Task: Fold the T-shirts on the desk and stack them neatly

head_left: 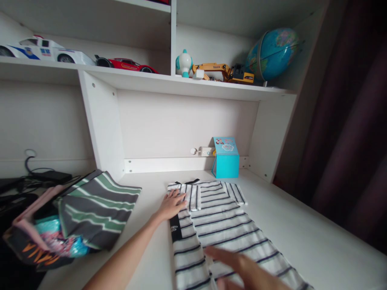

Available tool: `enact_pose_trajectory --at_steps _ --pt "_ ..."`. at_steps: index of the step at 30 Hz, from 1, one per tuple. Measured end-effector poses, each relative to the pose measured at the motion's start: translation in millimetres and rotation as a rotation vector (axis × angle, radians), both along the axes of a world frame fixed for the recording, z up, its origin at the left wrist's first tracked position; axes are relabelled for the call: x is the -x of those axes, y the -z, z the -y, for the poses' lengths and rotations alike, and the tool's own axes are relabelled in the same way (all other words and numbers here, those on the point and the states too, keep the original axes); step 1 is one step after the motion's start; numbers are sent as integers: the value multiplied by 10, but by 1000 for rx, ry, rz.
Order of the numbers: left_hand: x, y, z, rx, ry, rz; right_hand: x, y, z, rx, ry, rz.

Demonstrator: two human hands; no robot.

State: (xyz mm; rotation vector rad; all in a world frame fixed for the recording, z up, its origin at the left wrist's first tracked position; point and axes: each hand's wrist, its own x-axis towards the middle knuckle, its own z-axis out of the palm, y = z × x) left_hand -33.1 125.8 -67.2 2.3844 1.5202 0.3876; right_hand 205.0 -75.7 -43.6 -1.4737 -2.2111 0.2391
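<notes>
A white shirt with thin dark stripes (pixel 223 225) lies flat on the white desk (pixel 302 225), its sleeves folded in. My left hand (pixel 172 204) rests open and flat on the shirt's upper left edge, by the folded sleeve. My right hand (pixel 238 264) is low over the shirt's lower part, blurred by motion, fingers stretched out toward the left. Neither hand grips anything.
A pile of folded clothes, with a grey and green striped piece (pixel 96 207) on top, sits at the left. A turquoise calendar stand (pixel 225 158) is at the back. Toy cars (pixel 45 50), a yellow excavator (pixel 223 72) and a globe (pixel 272 52) stand on the shelf above. Dark curtain at right.
</notes>
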Motion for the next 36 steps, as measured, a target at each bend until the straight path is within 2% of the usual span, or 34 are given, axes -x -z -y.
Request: enact_pose_trajectory --at_steps 1,2,4,7,10,13,16,20,24,26,29,31,33,36 --pt "15 6 6 -10 7 22 -181 -113 -224 35 58 3" --pt "24 12 14 -19 8 37 -357 -212 -473 174 191 38" --pt "26 20 29 -32 0 47 -663 -342 -973 228 418 64" --pt "15 21 46 -42 -3 46 -925 -350 -1505 325 654 68" --pt "16 21 52 -47 1 43 -954 -226 -1701 396 798 35" --pt "29 32 49 -62 7 48 -895 -143 -1734 413 844 -31" --pt "37 46 40 -63 7 57 -851 -200 -1764 367 816 -94" --pt "39 54 34 -54 22 94 -718 -439 -1861 255 726 -102" --pt "45 67 35 -40 41 156 -266 -577 -1910 132 587 -35" --pt "49 77 34 -42 41 174 82 -519 -1868 86 517 6" --pt "51 85 30 -59 33 180 586 -332 -1725 77 388 68" --pt "51 83 30 -66 24 177 780 -236 -1600 94 285 100" --pt "53 78 30 -63 16 173 782 -217 -1460 99 208 115" --pt "58 74 29 -51 25 186 429 -297 -1189 89 179 119"
